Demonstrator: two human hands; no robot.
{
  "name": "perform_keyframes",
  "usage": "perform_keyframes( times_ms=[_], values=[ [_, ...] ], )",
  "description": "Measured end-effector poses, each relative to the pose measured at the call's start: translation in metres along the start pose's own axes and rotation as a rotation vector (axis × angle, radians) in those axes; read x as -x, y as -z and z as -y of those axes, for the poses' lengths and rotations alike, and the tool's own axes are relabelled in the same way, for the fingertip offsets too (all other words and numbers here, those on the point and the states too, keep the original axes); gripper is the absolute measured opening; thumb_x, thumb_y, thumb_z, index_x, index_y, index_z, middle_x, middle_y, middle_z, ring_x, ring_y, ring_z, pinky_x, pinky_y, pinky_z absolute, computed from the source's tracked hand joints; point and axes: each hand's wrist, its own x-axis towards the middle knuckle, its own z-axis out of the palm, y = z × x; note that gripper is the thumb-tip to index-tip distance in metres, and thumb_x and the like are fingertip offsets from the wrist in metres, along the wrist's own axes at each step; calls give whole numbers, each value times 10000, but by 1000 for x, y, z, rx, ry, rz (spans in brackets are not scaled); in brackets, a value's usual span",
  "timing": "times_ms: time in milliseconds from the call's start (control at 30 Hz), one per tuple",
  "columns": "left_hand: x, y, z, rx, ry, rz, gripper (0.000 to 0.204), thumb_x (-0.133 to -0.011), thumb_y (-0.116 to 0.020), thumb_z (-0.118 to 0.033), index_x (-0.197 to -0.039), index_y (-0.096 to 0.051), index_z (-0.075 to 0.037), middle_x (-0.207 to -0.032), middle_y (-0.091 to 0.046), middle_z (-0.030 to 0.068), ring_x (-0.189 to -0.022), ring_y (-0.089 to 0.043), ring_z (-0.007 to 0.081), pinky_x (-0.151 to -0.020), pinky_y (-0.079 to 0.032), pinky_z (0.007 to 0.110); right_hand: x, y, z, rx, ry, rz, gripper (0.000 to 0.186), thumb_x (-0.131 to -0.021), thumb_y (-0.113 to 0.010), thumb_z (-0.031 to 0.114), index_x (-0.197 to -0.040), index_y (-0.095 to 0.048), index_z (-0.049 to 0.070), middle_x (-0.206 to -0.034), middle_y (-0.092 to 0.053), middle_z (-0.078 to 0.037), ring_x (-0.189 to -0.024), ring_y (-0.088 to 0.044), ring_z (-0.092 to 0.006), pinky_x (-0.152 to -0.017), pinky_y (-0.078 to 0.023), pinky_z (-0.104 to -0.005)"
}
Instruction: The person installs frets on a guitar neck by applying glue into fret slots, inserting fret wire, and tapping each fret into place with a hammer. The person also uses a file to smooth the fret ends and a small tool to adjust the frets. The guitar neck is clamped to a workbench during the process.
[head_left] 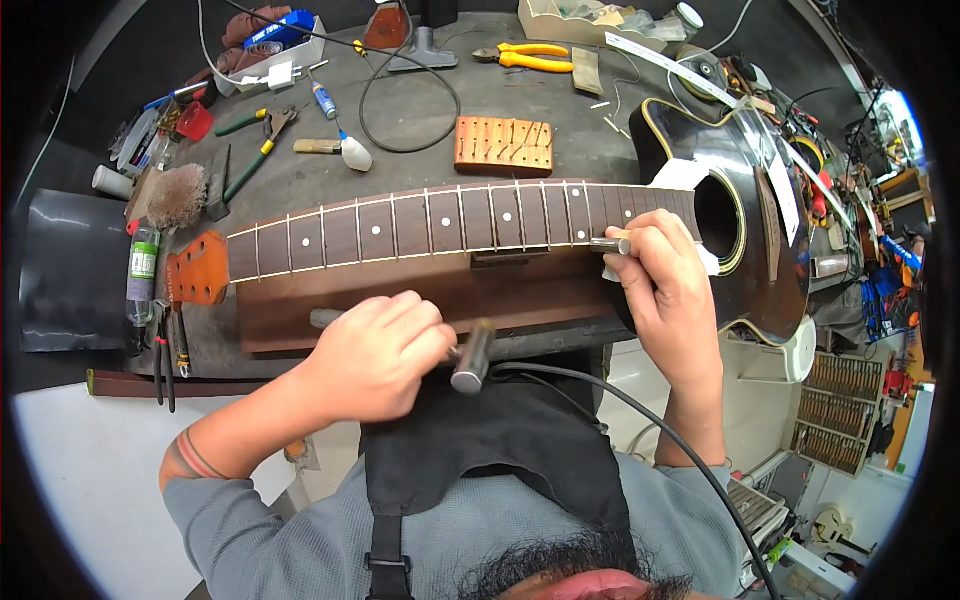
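A guitar with a black body (740, 150) lies on its back, its neck pointing left. White dots and metal frets mark its dark fretboard (420, 222); the headstock (203, 268) is orange-brown. My left hand (385, 352) is closed round the handle of a hammer (470, 368), whose head hangs in front of the neck, clear of the frets. At the body end of the fretboard, my right hand (662, 275) pinches a short metal cylinder (610, 245) lying over the near edge. White paper or tape (680, 176) borders the fretboard beside the soundhole (720, 210).
An orange wooden block with slots (503, 146) sits behind the neck. Yellow-handled pliers (525, 57), green-handled cutters (262, 150) and a brush (335, 150) lie on the bench. A green-labelled bottle (143, 275) is by the headstock. A black cable (660, 425) crosses near my right forearm.
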Motion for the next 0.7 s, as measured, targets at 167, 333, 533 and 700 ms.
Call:
perform_keyframes(
  times_ms=[167,333,533,700],
  values=[
    [-65,64,-22,-23,-161,-202,348,-704,-758,-77,-1045,-725,-13,-874,-627,95,-712,-651,311,-595,-521,421,0,3,0,-18,1,7,147,-965,-783,-31,-1028,-650,-29,-1022,-671,-155,-969,-638,-379,-858,-535,-469],
    [-136,64,-10,-154,-312,-306,198,-869,-766,-124,-1048,-722,-52,-907,-686,72,-821,-726,287,-634,-571,411,5,6,0,-3,-7,-12,109,-974,-779,-25,-1062,-715,-30,-1059,-707,-150,-998,-656,-377,-879,-543,-460],
    [-158,67,-10,-267,-287,-18,155,-894,-744,-126,-1035,-734,-62,-944,-732,72,-914,-764,289,-734,-619,453,6,5,-1,5,-33,14,100,-988,-813,10,-1075,-776,-22,-1093,-759,-137,-1014,-695,-368,-889,-556,-460],
    [-157,66,-11,-256,-309,-82,143,-895,-745,-124,-1023,-734,-62,-935,-731,73,-930,-768,297,-754,-624,467,5,4,4,-14,-45,5,91,-987,-817,13,-1061,-778,-22,-1098,-763,-140,-1004,-694,-367,-883,-556,-461]
  ],
)
